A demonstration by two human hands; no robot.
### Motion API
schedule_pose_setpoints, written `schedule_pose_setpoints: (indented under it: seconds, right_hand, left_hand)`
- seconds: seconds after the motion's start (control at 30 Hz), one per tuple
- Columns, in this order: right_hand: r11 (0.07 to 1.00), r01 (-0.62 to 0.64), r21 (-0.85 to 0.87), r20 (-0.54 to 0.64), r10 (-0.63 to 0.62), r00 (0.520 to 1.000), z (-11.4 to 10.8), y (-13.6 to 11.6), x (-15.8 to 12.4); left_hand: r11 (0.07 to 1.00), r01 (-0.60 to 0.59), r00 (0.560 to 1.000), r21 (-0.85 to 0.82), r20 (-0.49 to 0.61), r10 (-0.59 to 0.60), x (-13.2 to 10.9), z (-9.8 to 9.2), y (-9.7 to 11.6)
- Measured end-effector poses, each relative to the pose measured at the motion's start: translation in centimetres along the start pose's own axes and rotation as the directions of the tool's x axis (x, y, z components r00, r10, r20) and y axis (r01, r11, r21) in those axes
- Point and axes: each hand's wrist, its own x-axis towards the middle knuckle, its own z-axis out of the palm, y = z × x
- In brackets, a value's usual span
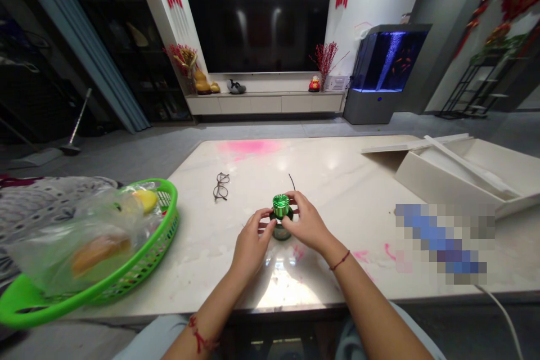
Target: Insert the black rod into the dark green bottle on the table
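Note:
A small dark green glass bottle [282, 231] with a shiny, ridged green cap [280, 204] stands upright on the pale stone-look table [337, 180]. My left hand [252, 242] grips its left side with fingertips and thumb. From the right, my right hand [307, 224] curls around the neck just under the cap, thumb at the front. Fingers cover part of the bottle's middle. A thin black strip [292, 181] sticks up behind my right fingers; what it belongs to is hidden. A pair of eyeglasses [221, 190] lies to the left, beyond my left hand.
At the left edge rests a green plastic basket [169, 230] holding bagged items. An open white box [455, 180] stands at the right, with a blurred blue patch [439, 242] before it. Pink stains mark the tabletop. Across the floor are a television [257, 22] and an aquarium [382, 62].

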Motion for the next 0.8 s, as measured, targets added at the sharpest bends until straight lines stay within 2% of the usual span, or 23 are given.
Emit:
schedule_pose_setpoints:
  seconds: [0.8]
  right_hand:
    - [0.997,-0.005,0.075,0.042,0.002,0.999,-0.17,0.18,-0.01]
  left_hand:
    - [1.0,-0.003,1.0,0.031,-0.006,0.003,-0.12,0.05,-0.15]
